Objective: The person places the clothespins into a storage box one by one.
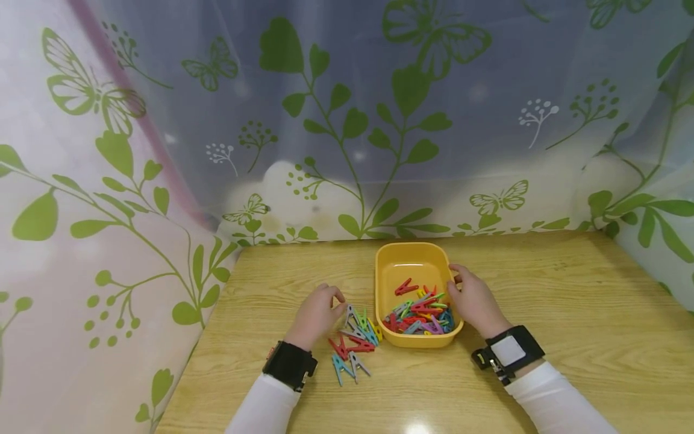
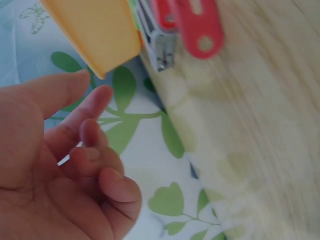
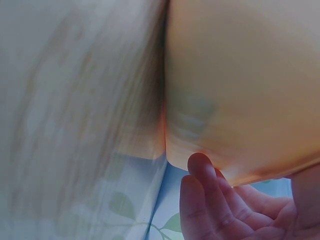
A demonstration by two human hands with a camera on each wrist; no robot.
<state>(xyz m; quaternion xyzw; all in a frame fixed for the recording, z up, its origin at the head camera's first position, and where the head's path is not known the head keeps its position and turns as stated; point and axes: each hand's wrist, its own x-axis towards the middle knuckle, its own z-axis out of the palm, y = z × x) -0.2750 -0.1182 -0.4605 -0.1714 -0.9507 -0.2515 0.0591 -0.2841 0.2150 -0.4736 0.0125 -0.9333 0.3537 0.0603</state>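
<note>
In the head view a yellow plastic tub (image 1: 420, 342) holds many coloured clothespins (image 1: 425, 306), heaped toward its near end. My right hand (image 1: 479, 304) grips the tub's right rim, thumb over the edge; in the right wrist view its fingers (image 3: 202, 172) lie along the outer wall. To the left of the tub, a loose pile of red, grey, blue, green and yellow clothespins (image 1: 360, 345) lies on the table. My left hand (image 1: 317, 313) hovers at the pile's left edge. The left wrist view shows its fingers loosely bent and holding nothing, near a red clothespin (image 2: 200, 27).
The wood-grain table (image 1: 569, 301) extends to both sides of the tub. A hanging curtain (image 1: 336, 138) with green leaves and butterflies stands along the table's back and sides. Each wrist wears a black strap with a camera.
</note>
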